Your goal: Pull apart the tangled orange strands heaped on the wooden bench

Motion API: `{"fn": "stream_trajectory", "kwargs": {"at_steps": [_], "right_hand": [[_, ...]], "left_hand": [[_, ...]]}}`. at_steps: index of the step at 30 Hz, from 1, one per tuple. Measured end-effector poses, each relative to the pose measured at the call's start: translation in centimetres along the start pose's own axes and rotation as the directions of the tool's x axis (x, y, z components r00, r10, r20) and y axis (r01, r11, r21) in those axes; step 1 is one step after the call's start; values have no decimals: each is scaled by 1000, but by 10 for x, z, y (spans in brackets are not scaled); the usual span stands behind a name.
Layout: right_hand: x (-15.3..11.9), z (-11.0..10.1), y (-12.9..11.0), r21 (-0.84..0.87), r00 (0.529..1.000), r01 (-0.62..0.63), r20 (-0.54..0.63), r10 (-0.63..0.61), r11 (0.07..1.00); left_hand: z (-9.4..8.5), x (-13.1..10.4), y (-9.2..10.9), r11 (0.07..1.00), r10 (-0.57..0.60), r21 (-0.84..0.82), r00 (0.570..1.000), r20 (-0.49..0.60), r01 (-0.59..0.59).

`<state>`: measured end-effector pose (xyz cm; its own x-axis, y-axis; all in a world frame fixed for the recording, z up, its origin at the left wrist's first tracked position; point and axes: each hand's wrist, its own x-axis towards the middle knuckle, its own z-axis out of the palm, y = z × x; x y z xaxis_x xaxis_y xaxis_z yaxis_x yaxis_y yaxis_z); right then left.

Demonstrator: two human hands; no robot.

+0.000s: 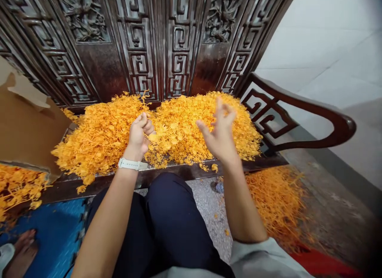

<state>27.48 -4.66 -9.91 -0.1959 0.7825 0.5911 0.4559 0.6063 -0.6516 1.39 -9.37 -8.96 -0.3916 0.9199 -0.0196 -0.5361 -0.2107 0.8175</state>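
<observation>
My left hand [137, 136], with a pale watch [131, 164] on its wrist, is closed in a pinch. A thin orange plastic flower sprig [145, 98] rises from its fingertips. Just beyond that hand lies the left heap of orange plastic flower pieces [98, 130], with many thin stems. My right hand [220, 136] hovers over the right heap of orange flower pieces [179, 122], fingers spread and slightly blurred. Nothing shows between those fingers.
Both heaps lie on a dark carved wooden bench [179, 172] with a curved armrest [322, 110]. At left stands a cardboard box [26, 122]. Orange stems [274, 198] pile on the floor at right. Another person's foot [25, 246] rests on a blue mat [56, 234].
</observation>
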Motion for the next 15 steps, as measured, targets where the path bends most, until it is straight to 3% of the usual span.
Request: {"fn": "stream_trajectory", "kwargs": {"at_steps": [2, 3, 5, 7, 11, 13, 15], "right_hand": [[-3, 28, 5, 186, 981, -193, 48, 187, 963], [-10, 41, 2, 317, 957, -289, 110, 268, 903], [-27, 62, -12, 528, 900, -436, 263, 348, 728], [-41, 78, -28, 643, 861, -507, 347, 372, 574], [-41, 94, -46, 777, 875, -425, 223, 429, 464], [-32, 92, -45, 817, 879, -371, 156, 450, 441], [-24, 86, -39, 805, 882, -337, 88, 463, 488]], "left_hand": [[1, -3, 3, 997, -51, -65, 999, 5, 51], [1, -4, 2, 993, -71, -92, 998, 1, 70], [2, -4, -4, 986, -102, -133, 995, -10, 100], [3, -4, -12, 983, -127, -136, 992, -15, 124], [7, -12, -26, 984, -122, 135, 992, 8, 120], [8, -20, -29, 933, -39, 359, 996, 82, 7], [9, -29, -29, 814, 35, 558, 972, 232, -162]]}}
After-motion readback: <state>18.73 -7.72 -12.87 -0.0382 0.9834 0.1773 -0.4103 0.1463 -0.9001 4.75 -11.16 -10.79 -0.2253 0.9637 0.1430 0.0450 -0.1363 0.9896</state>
